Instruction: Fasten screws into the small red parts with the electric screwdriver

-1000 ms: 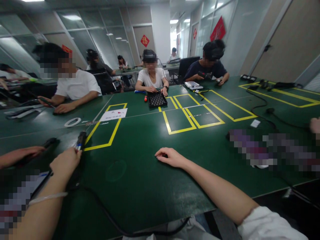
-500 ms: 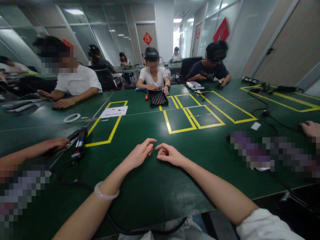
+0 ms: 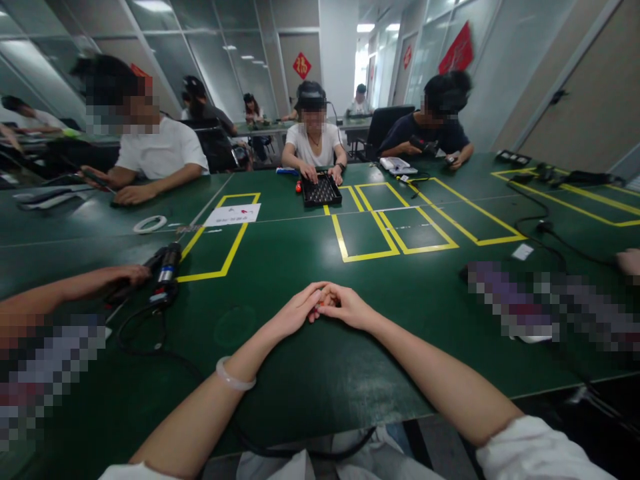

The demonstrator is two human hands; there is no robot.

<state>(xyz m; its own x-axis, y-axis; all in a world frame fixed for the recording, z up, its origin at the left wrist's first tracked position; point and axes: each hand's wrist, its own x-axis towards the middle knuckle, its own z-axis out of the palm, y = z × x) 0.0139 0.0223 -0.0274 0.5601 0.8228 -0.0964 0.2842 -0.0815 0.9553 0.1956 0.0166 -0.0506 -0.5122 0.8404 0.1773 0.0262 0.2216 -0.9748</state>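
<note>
My left hand [image 3: 299, 312] and my right hand [image 3: 349, 308] meet in front of me, low over the green table [image 3: 280, 393]. Their fingers are closed and overlap, the left fingertips resting against the right ones. A small orange-red spot [image 3: 321, 305] shows between the fingers; whether it is a held thing or a painted nail I cannot tell. A pale bracelet [image 3: 235, 377] circles my left wrist.
Yellow tape outlines [image 3: 370, 255] mark the table ahead. A white sheet [image 3: 233, 215] and a white ring-shaped coil [image 3: 150, 224] lie left. A co-worker's hand [image 3: 127, 275] is by a black cylindrical tool [image 3: 169, 263]. Across, a person handles a black tray [image 3: 323, 193].
My two hands have come together from a small gap, and their fingers now touch and overlap. The whole view has shifted slightly.
</note>
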